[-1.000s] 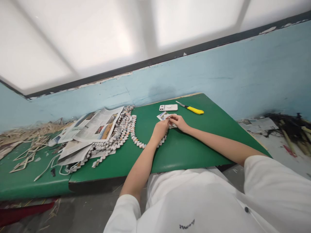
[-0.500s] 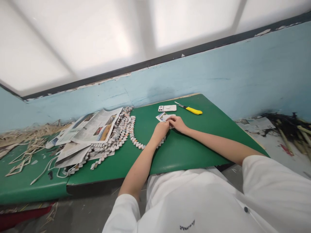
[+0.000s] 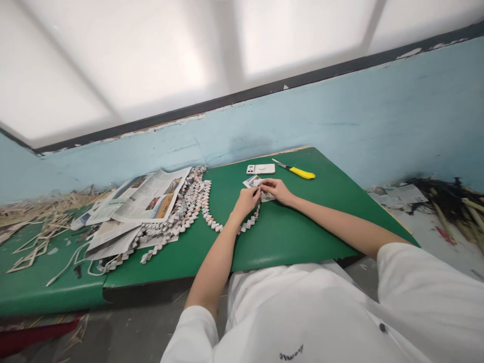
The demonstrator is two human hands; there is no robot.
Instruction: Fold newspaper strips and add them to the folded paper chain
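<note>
My left hand (image 3: 247, 201) is closed in a pinch on the end of a chain of folded newspaper (image 3: 249, 224). The chain loops over the green table from the left and rises to my fingers. Fingertips of my right hand (image 3: 278, 190) meet the left ones at that same end, pinched together; the small link between them is mostly hidden. Beneath and behind both hands lie cut newspaper pieces (image 3: 251, 181). Just beyond them are a pale phone (image 3: 260, 169), face down, and a yellow-handled utility knife (image 3: 301, 173) with its blade out.
Newspaper sheets (image 3: 151, 199) lie over a heap of folded-paper chains (image 3: 189, 206) on the left of the green table (image 3: 295, 232). A white cable (image 3: 70, 263) and thin wooden strips (image 3: 34, 247) are farther left. A blue wall (image 3: 340, 111) stands behind the table.
My hands have shifted slightly, with the left one turned and its fingertips raised against the right. More of the chain's loop now shows below them.
</note>
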